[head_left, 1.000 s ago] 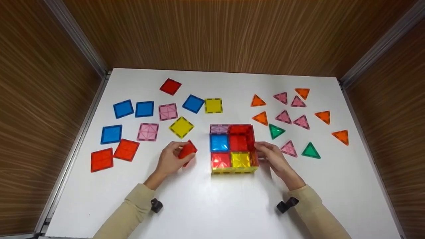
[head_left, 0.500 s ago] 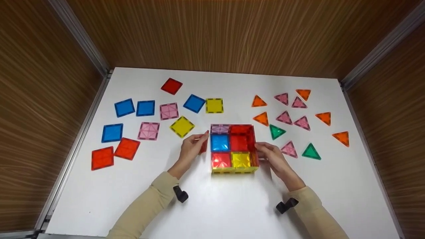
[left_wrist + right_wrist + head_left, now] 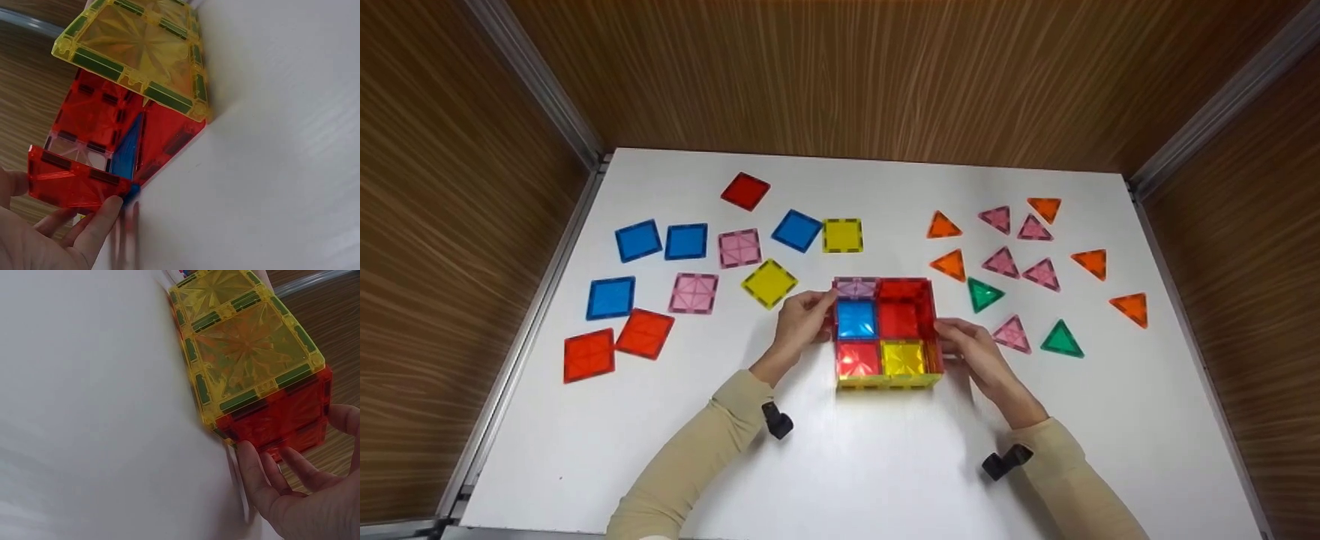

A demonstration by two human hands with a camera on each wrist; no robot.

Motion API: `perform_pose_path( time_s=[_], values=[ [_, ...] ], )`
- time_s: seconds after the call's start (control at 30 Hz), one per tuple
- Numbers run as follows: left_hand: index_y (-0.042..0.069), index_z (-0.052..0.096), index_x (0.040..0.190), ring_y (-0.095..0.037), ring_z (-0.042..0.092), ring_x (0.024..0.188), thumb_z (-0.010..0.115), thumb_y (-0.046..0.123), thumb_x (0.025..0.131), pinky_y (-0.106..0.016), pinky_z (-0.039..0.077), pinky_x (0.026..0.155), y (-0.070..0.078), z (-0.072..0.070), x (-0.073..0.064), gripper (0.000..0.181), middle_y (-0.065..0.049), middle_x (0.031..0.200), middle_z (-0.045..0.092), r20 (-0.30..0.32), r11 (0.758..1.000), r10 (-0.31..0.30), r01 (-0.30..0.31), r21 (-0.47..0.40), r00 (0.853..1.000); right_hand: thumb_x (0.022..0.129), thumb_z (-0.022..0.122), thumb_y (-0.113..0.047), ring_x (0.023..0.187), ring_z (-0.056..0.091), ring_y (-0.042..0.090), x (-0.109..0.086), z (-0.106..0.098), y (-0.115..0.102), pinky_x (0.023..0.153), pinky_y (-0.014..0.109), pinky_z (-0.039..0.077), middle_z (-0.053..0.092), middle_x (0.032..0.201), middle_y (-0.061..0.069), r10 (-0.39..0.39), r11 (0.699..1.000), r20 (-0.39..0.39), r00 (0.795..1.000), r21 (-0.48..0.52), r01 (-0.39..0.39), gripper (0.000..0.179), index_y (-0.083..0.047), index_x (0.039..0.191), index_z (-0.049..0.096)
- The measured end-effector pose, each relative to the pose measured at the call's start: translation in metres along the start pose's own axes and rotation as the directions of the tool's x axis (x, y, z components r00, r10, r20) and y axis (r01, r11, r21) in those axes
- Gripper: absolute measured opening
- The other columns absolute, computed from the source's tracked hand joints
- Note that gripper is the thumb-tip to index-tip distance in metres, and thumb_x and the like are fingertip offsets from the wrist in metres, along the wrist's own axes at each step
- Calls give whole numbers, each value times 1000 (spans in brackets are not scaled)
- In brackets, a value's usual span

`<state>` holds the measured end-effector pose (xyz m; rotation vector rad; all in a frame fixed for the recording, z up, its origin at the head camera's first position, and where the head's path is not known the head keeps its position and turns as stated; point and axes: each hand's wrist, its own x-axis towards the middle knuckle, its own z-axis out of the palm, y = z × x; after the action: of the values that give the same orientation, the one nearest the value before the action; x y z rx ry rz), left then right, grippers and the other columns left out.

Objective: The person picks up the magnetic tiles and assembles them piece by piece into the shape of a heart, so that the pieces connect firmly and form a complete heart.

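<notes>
The left hand (image 3: 799, 326) pinches a red see-through plastic square tile (image 3: 73, 180) between thumb and fingers. The tile stands up on the left side of an open-topped box of colourful see-through plastic tiles (image 3: 889, 382), close to the blue square plastic tile (image 3: 856, 320) in its floor; I cannot tell if they touch all along. The right hand (image 3: 982, 360) lies against the outside of the box's red right wall (image 3: 275, 416), fingers touching it but not wrapped round it. The box sits on a white table (image 3: 877, 465). Flat blue, pink, yellow and red plastic squares (image 3: 686, 241) lie to its left, and small orange, pink and green plastic triangles (image 3: 1061, 339) to its right.
</notes>
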<state>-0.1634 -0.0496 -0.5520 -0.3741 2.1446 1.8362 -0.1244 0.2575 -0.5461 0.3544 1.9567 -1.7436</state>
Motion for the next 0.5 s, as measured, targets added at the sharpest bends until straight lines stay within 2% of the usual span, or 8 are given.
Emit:
perform_pose_path(
  time_s=[0.17, 0.37, 0.43, 0.5],
  values=[
    [9, 74, 122, -19, 67, 77, 64, 46, 104, -26, 62, 71, 3, 1, 5, 42, -10, 107, 73, 20, 1000, 8, -9, 10, 1000, 107, 59, -48, 105, 69, 13, -2, 0, 0, 95, 21, 59, 61, 147, 17, 4, 1000, -11, 1000, 14, -3, 65, -4, 153, 48],
    [9, 73, 126, -22, 70, 91, 63, 48, 104, -28, 63, 81, 8, 3, 18, 46, -13, 117, 74, 62, 999, 23, -25, 37, 998, 108, 58, -43, 101, 69, 14, -5, 1, 2, 91, 22, 60, 67, 133, 8, 13, 998, -31, 999, 64, -11, 62, -3, 153, 48],
    [10, 73, 127, -23, 69, 95, 64, 49, 104, -28, 62, 84, 10, 2, 22, 46, -12, 118, 74, 71, 996, 38, -44, 78, 997, 108, 59, -43, 99, 69, 14, -5, 1, 3, 91, 22, 61, 67, 129, 6, 11, 997, -32, 999, 72, -9, 62, -2, 154, 47],
    [11, 73, 127, -23, 69, 100, 64, 50, 103, -29, 60, 87, 13, -1, 28, 46, -11, 119, 74, 70, 986, 84, -93, 136, 994, 108, 59, -42, 98, 69, 13, -5, 0, 3, 91, 22, 61, 68, 126, 4, -1, 997, -34, 999, 73, 4, 62, -2, 153, 47]
  ],
)
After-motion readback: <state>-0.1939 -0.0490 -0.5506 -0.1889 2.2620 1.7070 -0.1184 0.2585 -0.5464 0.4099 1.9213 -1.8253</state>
